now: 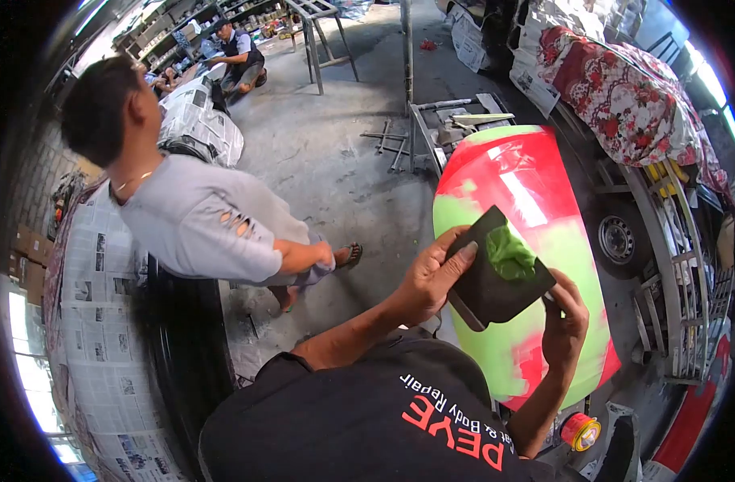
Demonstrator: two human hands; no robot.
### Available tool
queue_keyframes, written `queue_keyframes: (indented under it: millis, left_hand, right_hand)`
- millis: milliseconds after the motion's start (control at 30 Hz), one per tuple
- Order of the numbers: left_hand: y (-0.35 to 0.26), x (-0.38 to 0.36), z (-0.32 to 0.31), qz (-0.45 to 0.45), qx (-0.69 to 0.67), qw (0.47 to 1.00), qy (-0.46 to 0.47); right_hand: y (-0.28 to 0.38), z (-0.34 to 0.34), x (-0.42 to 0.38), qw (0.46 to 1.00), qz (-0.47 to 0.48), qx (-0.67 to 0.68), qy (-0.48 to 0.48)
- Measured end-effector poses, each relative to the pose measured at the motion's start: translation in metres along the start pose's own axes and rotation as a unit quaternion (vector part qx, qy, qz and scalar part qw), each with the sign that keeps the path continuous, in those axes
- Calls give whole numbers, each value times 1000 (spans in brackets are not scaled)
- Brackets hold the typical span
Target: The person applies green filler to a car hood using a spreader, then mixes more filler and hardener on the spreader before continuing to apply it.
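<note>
My left hand (433,277) grips the left edge of a dark flat sheet (496,299), its thumb lying on top. The sheet's right corner is pinched in my right hand (566,317). A crumpled bright green piece (510,253) rests on the sheet's upper face; whether it is putty or cloth I cannot tell. Under and beyond my hands lies a large curved panel (572,241), red and glossy in parts, pale green in others. The sheet hides part of the panel's middle.
A person in a torn grey shirt (198,217) stands at the left. Another person (240,60) crouches far back. A red and yellow tin (580,431) stands near the panel's lower end. Metal stand (323,48), wheel (618,239) and newspaper-covered vehicle (102,345) surround the floor.
</note>
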State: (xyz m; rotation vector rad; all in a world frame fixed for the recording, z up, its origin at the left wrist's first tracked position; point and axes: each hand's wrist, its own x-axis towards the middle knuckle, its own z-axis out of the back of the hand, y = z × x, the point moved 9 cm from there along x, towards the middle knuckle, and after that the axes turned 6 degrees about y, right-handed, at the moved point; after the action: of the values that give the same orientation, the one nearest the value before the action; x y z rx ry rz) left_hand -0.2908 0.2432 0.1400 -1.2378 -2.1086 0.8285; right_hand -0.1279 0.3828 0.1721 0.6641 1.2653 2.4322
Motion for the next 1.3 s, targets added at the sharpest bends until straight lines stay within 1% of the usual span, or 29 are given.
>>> queue_keyframes:
  millis: [67,100,133,167,200,233,300,400,467,500,533,600,633,667,700,733,767,800,833,867,900,967,1033,1100,1133,1200,1233,1267,1300]
  left_hand:
    - [-11,3,2,-19,-1,1000,-10]
    - [-19,4,5,-47,82,995,-17]
    - [-25,3,7,-74,165,983,-25]
    - [-24,2,7,-75,165,983,-26]
    - [-26,0,5,-94,210,973,-32]
    - [-27,-3,1,-112,255,960,-38]
    - [-18,-7,-7,-115,269,956,-33]
    - [-13,-15,-14,-119,295,948,-28]
    - [-7,-19,-26,-87,409,907,51]
    - [-3,-19,-24,-100,401,907,79]
    - [-5,-19,-18,-101,401,907,78]
    - [-5,-25,-32,-143,537,812,179]
    - [-6,-26,-31,-132,525,824,169]
    - [-8,-28,-32,-138,522,825,167]
    - [-8,-26,-14,-87,441,889,85]
    - [-4,-25,3,-34,350,936,3]
    - [-11,-22,-1,-70,288,955,16]
    - [-16,-23,-8,-75,287,955,12]
    - [-10,-26,-12,-10,169,985,15]
    - [0,-31,-16,55,48,997,18]
    - [-1,-34,-16,47,48,998,16]
    - [-17,-39,-10,-33,190,981,-26]
    - [-23,-44,-8,-57,184,981,-34]
    - [-28,-51,-11,-81,166,981,-55]
    - [-25,-54,-13,-81,167,981,-57]
    - [-16,-61,-11,-83,193,972,-105]
    - [-10,-62,-15,-82,195,972,-104]
    - [-6,-65,-16,-81,263,952,-136]
    - [-4,-69,-18,-78,330,926,-167]
  right_hand:
    - [-10,25,-14,980,0,51,-191]
    - [-27,31,-27,932,-40,218,-288]
    - [-29,35,-33,889,-20,329,-317]
    - [-26,28,-32,869,-44,388,-304]
    - [-24,18,-31,845,-67,445,-289]
    - [-28,6,-33,848,-106,451,-259]
    - [-33,-23,-28,855,-164,452,-195]
    - [-28,-53,-19,795,-158,551,-199]
    - [-29,-56,-17,786,-137,573,-185]
    - [-27,-56,-16,776,-115,596,-173]
    - [-26,-54,-16,777,-114,595,-172]
    - [-8,-42,-9,792,-22,600,-106]
    - [-5,-32,-10,804,13,587,-97]
    - [-12,-29,-12,807,15,583,-93]
    - [-11,-14,-17,878,91,449,-136]
    - [-4,-1,-25,922,166,303,-173]
    - [45,-5,-9,926,272,210,-155]
    - [62,-5,-5,922,298,184,-165]
    - [66,-11,-2,946,278,106,-132]
    - [68,-18,2,961,257,26,-99]
    - [64,-23,5,971,217,-1,-100]
    - [62,-25,12,982,158,-64,-80]
    - [62,-17,14,984,139,-93,-59]
    - [53,-14,12,991,57,-118,-3]
    - [67,-6,6,983,90,-150,-48]
    - [87,8,-13,952,147,-221,-154]
    - [91,9,-26,951,118,-211,-193]
    - [98,2,-39,939,159,-232,-197]
    - [99,-14,-43,945,181,-225,-151]
